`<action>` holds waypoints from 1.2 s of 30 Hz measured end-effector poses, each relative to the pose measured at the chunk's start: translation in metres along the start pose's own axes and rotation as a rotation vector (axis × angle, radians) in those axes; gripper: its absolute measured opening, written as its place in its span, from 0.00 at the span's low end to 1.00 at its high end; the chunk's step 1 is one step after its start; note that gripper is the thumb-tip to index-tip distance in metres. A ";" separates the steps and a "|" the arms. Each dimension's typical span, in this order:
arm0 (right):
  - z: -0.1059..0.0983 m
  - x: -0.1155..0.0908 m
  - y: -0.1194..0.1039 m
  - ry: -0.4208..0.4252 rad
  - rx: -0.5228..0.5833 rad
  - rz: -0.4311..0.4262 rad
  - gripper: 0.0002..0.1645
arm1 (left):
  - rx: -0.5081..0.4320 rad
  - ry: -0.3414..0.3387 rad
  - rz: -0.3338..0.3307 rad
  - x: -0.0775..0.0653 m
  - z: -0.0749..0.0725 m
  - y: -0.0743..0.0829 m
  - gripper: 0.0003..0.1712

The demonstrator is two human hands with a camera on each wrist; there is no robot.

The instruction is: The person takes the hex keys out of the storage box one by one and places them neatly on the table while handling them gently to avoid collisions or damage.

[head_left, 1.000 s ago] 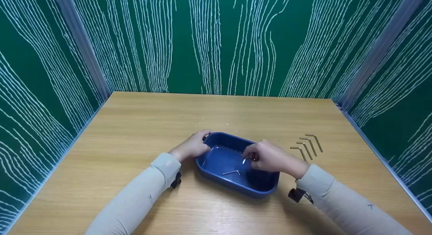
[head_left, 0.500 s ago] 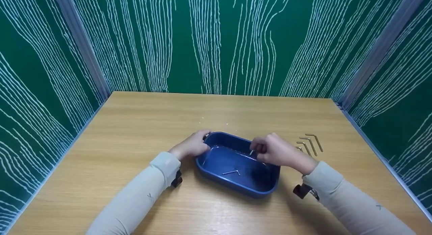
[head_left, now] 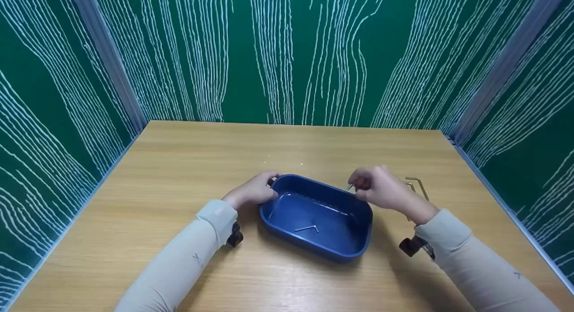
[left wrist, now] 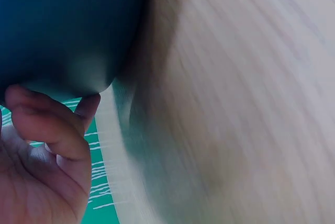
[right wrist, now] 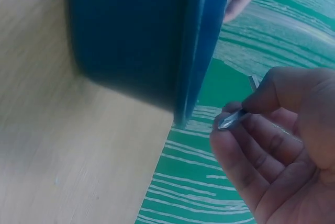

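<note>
A blue plastic tub (head_left: 309, 246) stands at the middle of the table, and my left hand (head_left: 254, 189) grips its left end, thumb over the rim. In the left wrist view, fingers (left wrist: 49, 124) curl against the outer wall. One silver Allen key (head_left: 307, 228) lies on the tub's floor. My right hand (head_left: 381, 188) pinches a second Allen key (right wrist: 233, 119) between thumb and fingertips, just above the tub's back right rim. Brass-coloured Allen keys (head_left: 420, 186) lie on the table to the right, some hidden behind the right hand and wrist.
The wooden table (head_left: 202, 155) has a few tiny white specks (head_left: 301, 164) behind the tub. Green walls with wavy white lines (head_left: 242, 56) stand along its back and sides.
My right hand has lifted the Allen key from inside the tub, up and to the right over the rim, covering more of the brass keys. The left hand and tub stay in place.
</note>
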State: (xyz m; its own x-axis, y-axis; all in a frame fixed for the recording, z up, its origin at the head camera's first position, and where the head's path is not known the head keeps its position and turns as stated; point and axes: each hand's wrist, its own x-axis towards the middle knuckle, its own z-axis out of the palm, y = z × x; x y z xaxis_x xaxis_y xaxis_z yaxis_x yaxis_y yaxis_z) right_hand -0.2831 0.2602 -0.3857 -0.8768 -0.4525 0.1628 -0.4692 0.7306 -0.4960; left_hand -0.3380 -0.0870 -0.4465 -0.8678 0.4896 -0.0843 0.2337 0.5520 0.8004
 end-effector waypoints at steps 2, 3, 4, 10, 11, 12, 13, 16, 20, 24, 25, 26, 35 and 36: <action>-0.002 -0.001 0.005 0.018 0.008 0.018 0.11 | -0.034 -0.007 -0.013 0.000 -0.001 0.000 0.33; -0.003 -0.001 0.008 0.025 0.012 0.031 0.10 | -0.051 -0.009 -0.021 0.000 -0.001 0.001 0.32; -0.004 -0.001 0.011 0.029 0.017 0.042 0.10 | -0.064 -0.011 -0.026 0.000 -0.001 0.001 0.31; -0.009 -0.004 0.025 0.039 0.017 0.150 0.10 | -0.066 -0.003 -0.025 0.000 -0.001 0.002 0.27; -0.010 -0.005 0.027 0.037 0.019 0.171 0.10 | -0.060 -0.001 -0.022 0.000 -0.001 0.002 0.26; -0.011 -0.005 0.029 0.036 0.023 0.189 0.10 | -0.055 0.002 -0.018 0.001 -0.001 0.001 0.26; -0.012 -0.006 0.031 0.036 0.029 0.207 0.10 | -0.049 0.007 -0.014 0.001 0.000 0.001 0.25; -0.015 -0.007 0.038 0.042 0.048 0.240 0.10 | -0.041 0.017 -0.004 0.002 0.001 0.001 0.26; -0.016 -0.009 0.048 0.051 0.068 0.263 0.11 | -0.032 0.027 -0.006 0.002 0.002 0.001 0.27; -0.016 -0.012 0.057 0.039 0.071 0.294 0.12 | -0.021 0.036 -0.010 0.000 0.003 0.002 0.27; -0.015 -0.012 0.059 0.034 0.069 0.304 0.12 | -0.018 0.037 -0.011 0.000 0.003 0.003 0.27; -0.015 -0.013 0.061 0.029 0.068 0.312 0.12 | -0.011 0.039 -0.009 -0.001 0.003 0.003 0.27; -0.014 -0.017 0.076 -0.002 0.064 0.378 0.10 | 0.036 0.064 -0.002 0.000 0.005 0.003 0.24; -0.014 -0.017 0.077 -0.007 0.067 0.378 0.10 | 0.035 0.068 -0.002 0.000 0.005 0.003 0.24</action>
State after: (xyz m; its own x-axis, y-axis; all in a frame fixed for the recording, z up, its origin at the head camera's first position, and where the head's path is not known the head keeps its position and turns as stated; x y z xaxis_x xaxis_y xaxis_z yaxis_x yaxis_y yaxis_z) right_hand -0.3054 0.3315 -0.4147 -0.9858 -0.1607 -0.0482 -0.1043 0.8117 -0.5747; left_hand -0.3354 -0.0814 -0.4470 -0.8956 0.4427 -0.0445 0.2463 0.5766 0.7791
